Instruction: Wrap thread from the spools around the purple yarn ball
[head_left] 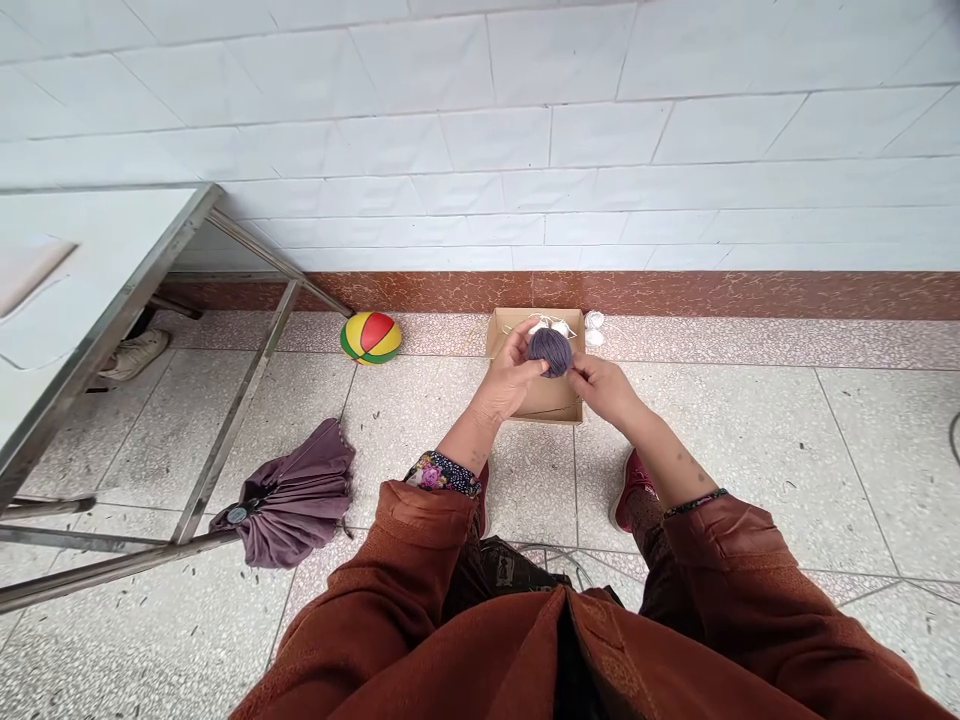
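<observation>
A ball of dark purple-grey yarn [550, 352] is held up over a cardboard box [551, 408]. My left hand [510, 377] grips the ball from its left side, thumb in front and fingers behind. At the ball's right edge, my right hand [600, 385] has its fingers pinched together; whether a yarn strand is between them is too small to make out. White balls [559, 327] with loose white strands lie inside the box at its back. More white balls [594, 320] rest on the floor just right of the box.
A red, yellow and green ball [371, 338] lies by the wall. Left stands a metal-framed table [112, 225], with a purple gathered cloth item [300, 495] at its lower bar. Another person's shoe [135, 355] shows beneath it. A dark bag [510, 568] lies between my legs.
</observation>
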